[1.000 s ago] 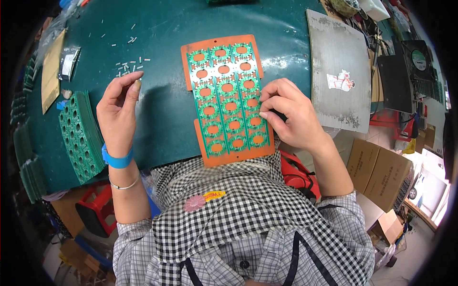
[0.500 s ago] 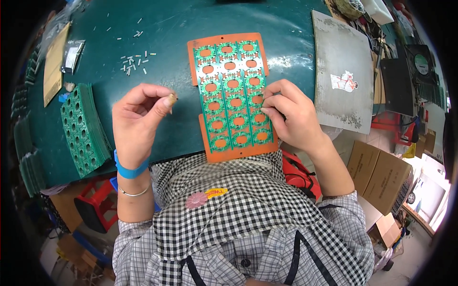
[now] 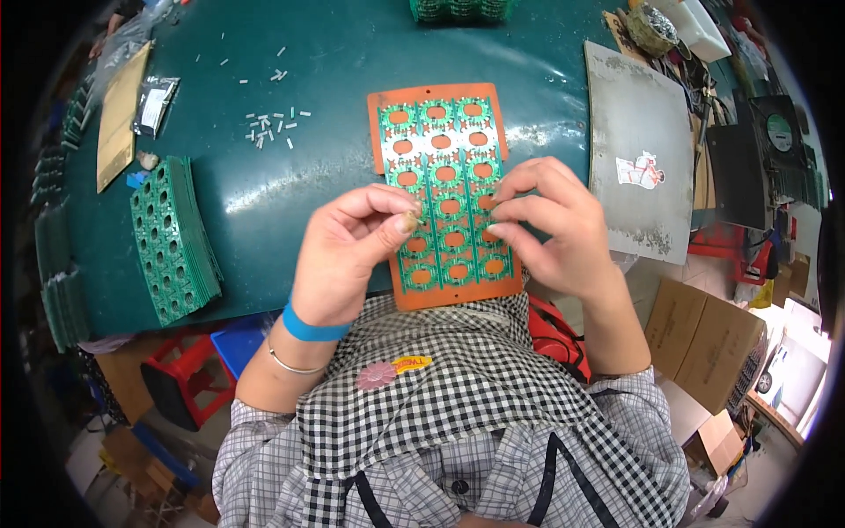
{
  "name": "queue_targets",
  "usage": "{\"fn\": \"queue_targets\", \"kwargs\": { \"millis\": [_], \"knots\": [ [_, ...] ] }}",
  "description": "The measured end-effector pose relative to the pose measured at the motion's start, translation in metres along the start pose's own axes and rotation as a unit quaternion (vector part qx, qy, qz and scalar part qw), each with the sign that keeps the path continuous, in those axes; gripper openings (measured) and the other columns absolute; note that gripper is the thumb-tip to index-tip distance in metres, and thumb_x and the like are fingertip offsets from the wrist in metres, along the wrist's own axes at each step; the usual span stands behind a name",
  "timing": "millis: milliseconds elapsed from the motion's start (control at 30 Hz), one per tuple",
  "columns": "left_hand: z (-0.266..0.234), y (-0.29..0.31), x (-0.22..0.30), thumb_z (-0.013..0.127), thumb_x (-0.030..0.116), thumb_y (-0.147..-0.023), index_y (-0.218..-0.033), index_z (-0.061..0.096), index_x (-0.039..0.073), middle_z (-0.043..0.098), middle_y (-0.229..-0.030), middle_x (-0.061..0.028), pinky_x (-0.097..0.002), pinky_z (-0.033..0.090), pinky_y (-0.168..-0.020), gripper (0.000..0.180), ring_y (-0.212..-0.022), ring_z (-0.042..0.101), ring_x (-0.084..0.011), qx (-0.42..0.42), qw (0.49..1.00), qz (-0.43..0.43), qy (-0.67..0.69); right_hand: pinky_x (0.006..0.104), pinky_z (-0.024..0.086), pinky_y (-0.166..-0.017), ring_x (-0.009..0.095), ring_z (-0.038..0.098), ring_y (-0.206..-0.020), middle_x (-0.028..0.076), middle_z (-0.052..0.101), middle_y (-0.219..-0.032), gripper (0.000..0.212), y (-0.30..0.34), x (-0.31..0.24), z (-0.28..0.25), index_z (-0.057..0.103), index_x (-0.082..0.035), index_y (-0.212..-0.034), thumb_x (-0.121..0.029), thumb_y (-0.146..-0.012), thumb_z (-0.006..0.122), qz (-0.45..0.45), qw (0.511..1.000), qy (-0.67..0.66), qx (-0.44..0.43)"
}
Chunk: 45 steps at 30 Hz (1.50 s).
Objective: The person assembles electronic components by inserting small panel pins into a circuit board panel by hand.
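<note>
The green circuit panel (image 3: pixel 466 198) lies flat on an orange plate (image 3: pixel 458 297), with its long sides running away from the person; it serves as the reference for all positions below. The plate rests on the dark green bench (image 3: pixel 343 158) and projects past the panel at the near and far ends. The left hand (image 3: pixel 352 233) is at the left side of the panel, thumb and index fingers pressed together above its left column of oval openings; whether a small part sits between them cannot be told. The right hand (image 3: pixel 563 229) is at the right edge of the panel, fingers bent and thumb beneath them; it cannot be told whether they pinch the edge. Small pale pieces (image 3: pixel 264 124) lie loose to the left of the panel, toward its far end. A stack of green boards (image 3: pixel 176 242) stands well to the left of the panel, leaning slightly. A grey sheet (image 3: pixel 634 211) bearing a sticker (image 3: pixel 640 171) lies to the right of the panel, beyond the right hand.
</note>
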<state>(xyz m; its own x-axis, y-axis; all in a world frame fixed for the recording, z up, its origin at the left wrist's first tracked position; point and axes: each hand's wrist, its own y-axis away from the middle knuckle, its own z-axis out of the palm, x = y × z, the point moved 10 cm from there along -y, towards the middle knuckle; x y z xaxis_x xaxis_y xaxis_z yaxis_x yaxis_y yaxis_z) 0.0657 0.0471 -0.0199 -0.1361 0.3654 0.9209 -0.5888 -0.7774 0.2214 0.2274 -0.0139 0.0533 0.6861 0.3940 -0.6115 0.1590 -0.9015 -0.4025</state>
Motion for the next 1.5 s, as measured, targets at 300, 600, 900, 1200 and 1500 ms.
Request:
{"fn": "queue_targets", "kwargs": {
  "millis": [300, 600, 900, 1200, 1500],
  "knots": [
    [0.033, 0.011, -0.025, 0.064, 0.006, -0.092, -0.099, 0.064, 0.002, 0.061, -0.095, -0.0017, -0.0190, 0.037, -0.058, 0.008, -0.071, 0.049, -0.0043, -0.009, 0.984, -0.075, 0.162, 0.0327, 0.051, -0.067, 0.024, 0.061, -0.078, 0.009, 0.062, -0.089, 0.019, -0.008, -0.028, 0.010, 0.064, -0.001, -0.079, 0.002, -0.065, 0.076, -0.016, 0.988, -0.113, 0.107],
    [0.028, 0.013, 0.002, 0.066, -0.002, -0.088, -0.098, 0.066, -0.002, 0.061, -0.102, -0.0086, -0.0250, 0.053, -0.079, 0.010, -0.088, 0.060, -0.0119, 0.019, 0.991, 0.129, 0.015, 0.0291, 0.053, -0.067, 0.020, 0.064, -0.080, 0.010, 0.064, -0.092, 0.015, -0.004, -0.014, 0.013, 0.065, -0.001, -0.081, 0.004, -0.071, 0.075, 0.024, 0.973, -0.213, 0.082],
    [-0.024, 0.006, 0.016, 0.063, -0.002, -0.090, -0.104, 0.066, -0.001, 0.062, -0.105, -0.0048, -0.0210, 0.048, -0.077, 0.014, -0.088, 0.058, -0.0085, 0.100, 0.971, 0.136, -0.169, 0.0354, 0.050, -0.075, 0.026, 0.060, -0.086, 0.010, 0.061, -0.090, 0.011, 0.033, 0.015, 0.008, 0.058, -0.001, -0.078, 0.005, -0.075, 0.067, 0.070, 0.992, -0.100, -0.004],
    [-0.052, 0.003, -0.010, 0.065, 0.005, -0.092, -0.103, 0.066, 0.001, 0.061, -0.091, 0.0017, -0.0184, 0.042, -0.064, 0.012, -0.073, 0.050, -0.0034, 0.149, 0.968, 0.113, -0.165, 0.0367, 0.049, -0.071, 0.028, 0.058, -0.086, 0.010, 0.059, -0.089, 0.013, 0.042, 0.008, 0.017, 0.054, 0.000, -0.078, 0.006, -0.075, 0.066, 0.026, 0.997, -0.062, -0.030],
    [-0.055, 0.002, -0.012, 0.066, 0.005, -0.091, -0.103, 0.067, 0.001, 0.062, -0.089, 0.0018, -0.0179, 0.042, -0.063, 0.013, -0.072, 0.051, -0.0033, 0.151, 0.970, 0.106, -0.159, 0.0368, 0.049, -0.071, 0.028, 0.058, -0.084, 0.010, 0.057, -0.088, 0.014, 0.041, 0.007, 0.016, 0.054, 0.000, -0.078, 0.005, -0.075, 0.066, 0.016, 0.997, -0.058, -0.041]
  ]
}}
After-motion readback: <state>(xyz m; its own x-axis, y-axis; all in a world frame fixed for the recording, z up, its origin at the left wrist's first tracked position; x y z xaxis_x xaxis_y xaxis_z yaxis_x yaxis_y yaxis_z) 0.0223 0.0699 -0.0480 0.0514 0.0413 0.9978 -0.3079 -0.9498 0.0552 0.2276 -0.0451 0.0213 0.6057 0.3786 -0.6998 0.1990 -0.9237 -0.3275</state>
